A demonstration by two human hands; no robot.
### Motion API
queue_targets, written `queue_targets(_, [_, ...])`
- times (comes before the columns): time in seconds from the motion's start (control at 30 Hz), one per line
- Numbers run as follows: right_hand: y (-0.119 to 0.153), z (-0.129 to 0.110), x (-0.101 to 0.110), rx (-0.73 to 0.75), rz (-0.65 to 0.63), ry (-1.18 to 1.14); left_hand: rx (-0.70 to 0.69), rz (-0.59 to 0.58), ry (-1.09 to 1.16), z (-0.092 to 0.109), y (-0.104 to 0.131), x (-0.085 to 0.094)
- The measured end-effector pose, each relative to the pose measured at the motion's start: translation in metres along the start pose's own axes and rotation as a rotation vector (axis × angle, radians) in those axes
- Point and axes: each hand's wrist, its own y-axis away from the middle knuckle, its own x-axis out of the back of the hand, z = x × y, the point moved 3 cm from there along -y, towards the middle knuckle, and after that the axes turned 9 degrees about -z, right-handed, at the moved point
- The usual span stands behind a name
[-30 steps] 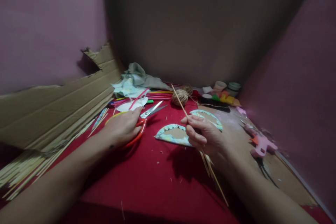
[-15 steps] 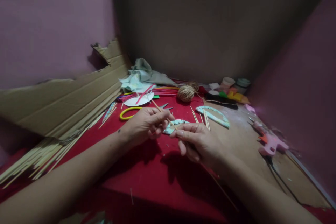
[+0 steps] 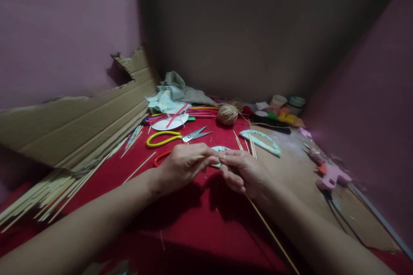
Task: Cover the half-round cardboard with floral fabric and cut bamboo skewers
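My left hand (image 3: 189,163) is closed in a pinch, its fingertips meeting those of my right hand (image 3: 241,169). Between them they grip a thin bamboo stick (image 3: 272,233); its upper end is hidden by the fingers, and its long end slants out below my right palm to the bottom edge. Just behind the fingertips lies a pale blue patterned curved piece (image 3: 221,149), partly covered by my hands. Beyond my left hand are yellow-handled scissors (image 3: 164,138) with blades apart; an orange-red loop (image 3: 160,157) shows beside that hand.
A red cloth (image 3: 190,232) covers the surface. A pale blue half-ring (image 3: 263,142) lies by several short sticks. A twine ball (image 3: 228,114) sits at the back. The pink glue gun (image 3: 334,176) and its cable are right; cardboard (image 3: 97,124) and a stick bundle (image 3: 48,193) are left.
My left hand has turned over and lowered, covering the stick's upper end. The stick now shows more below my right hand. The scissors and a loose stick by my left forearm have come into view.
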Motion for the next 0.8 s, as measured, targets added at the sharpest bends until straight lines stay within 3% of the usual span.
queue_targets(0.07, [-0.001, -0.005, 0.008, 0.036, 0.084, 0.006, -0.017, -0.004, -0.048, 0.002, -0.001, 0.001])
queue_targets(0.2, [0.007, -0.029, 0.027, 0.228, 0.325, 0.146, 0.172, 0.066, 0.036, -0.001, -0.004, 0.007])
queue_targets(0.4, [0.024, -0.056, 0.06, 0.433, 0.689, 0.349, 0.317, -0.025, 0.041, -0.016, -0.006, 0.0])
queue_targets(0.53, [0.021, -0.057, 0.075, 0.394, 0.668, 0.441, 0.4, -0.146, 0.041, -0.021, -0.004, -0.006])
queue_targets(0.63, [0.018, -0.058, 0.078, 0.357, 0.636, 0.647, 0.417, -0.17, -0.058, -0.02, -0.003, -0.005])
queue_targets(0.8, [0.018, -0.062, 0.074, 0.404, 0.777, 1.107, 0.39, -0.176, -0.193, -0.02, -0.005, 0.0])
